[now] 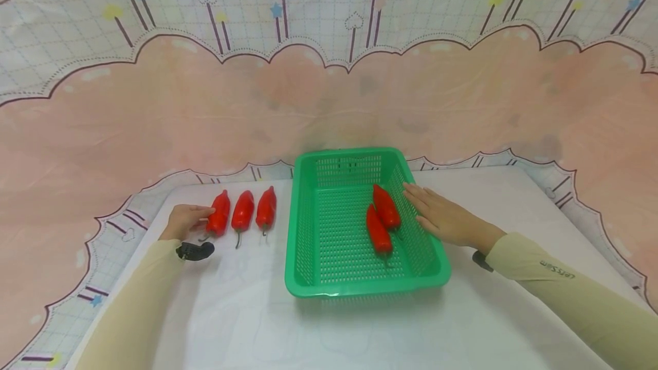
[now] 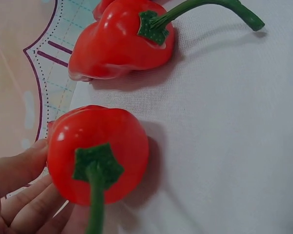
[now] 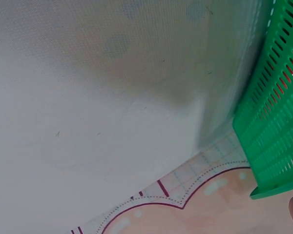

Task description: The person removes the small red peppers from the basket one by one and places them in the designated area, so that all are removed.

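Note:
At the left, my left hand (image 1: 185, 220) grips a red pepper (image 1: 219, 213) with a green stem. Thumb and fingers lie against the pepper's side in the left wrist view, where its stem end (image 2: 97, 146) faces the camera. A second red pepper (image 1: 243, 211) and a third red pepper (image 1: 266, 209) lie in a row to its right. My right hand (image 1: 447, 216) rests with extended fingers along the right rim of a green plastic basket (image 1: 367, 289). Inside the basket two more red peppers (image 1: 386, 208) lie side by side, near its right wall.
A white cloth (image 1: 236, 313) covers the table beneath the basket and peppers. Behind and around it hangs a patterned pink and white sheet (image 1: 308, 107). The basket's slotted side wall (image 3: 278, 122) stands at the right of the right wrist view.

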Demonstrator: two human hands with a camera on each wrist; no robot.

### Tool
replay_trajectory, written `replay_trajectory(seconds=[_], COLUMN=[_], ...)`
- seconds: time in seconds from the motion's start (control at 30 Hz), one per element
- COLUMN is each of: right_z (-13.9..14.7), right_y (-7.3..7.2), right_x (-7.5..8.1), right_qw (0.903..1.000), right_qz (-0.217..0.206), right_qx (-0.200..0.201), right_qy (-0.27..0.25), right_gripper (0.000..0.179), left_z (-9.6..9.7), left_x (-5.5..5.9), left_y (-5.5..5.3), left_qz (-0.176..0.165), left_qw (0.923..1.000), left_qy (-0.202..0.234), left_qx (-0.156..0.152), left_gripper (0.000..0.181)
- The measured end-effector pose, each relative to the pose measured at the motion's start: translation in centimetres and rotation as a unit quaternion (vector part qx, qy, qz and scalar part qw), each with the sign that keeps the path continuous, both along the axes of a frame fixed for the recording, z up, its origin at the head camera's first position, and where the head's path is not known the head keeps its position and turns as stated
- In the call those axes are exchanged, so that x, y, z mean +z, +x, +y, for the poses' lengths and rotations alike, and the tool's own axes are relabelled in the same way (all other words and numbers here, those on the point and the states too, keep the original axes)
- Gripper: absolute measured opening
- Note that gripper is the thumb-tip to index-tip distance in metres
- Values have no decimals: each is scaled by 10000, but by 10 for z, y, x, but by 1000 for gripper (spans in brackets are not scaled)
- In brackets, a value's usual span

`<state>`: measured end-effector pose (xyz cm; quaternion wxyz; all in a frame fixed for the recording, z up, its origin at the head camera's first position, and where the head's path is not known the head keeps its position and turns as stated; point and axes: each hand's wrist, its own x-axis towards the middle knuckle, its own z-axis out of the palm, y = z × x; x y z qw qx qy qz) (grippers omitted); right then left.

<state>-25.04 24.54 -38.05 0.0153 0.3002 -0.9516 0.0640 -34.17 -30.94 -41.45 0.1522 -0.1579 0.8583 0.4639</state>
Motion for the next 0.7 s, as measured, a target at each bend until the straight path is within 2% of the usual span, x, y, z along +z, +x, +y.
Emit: replay_trajectory(seconds=[0.33, 0.7], right_z=[0, 0], right_y=[0, 1], right_x=[0, 1], right_qw=[10000, 9999], right_qz=[-20, -127], right_qx=[-13, -87], right_qy=[-40, -71], right_gripper=[58, 59], left_z=[1, -4], left_x=[3, 4], left_y=[0, 3], left_qz=[-38, -110], left_qw=[9999, 9998], left_qy=[-85, -77], left_qx=[54, -126], left_gripper=[66, 70])
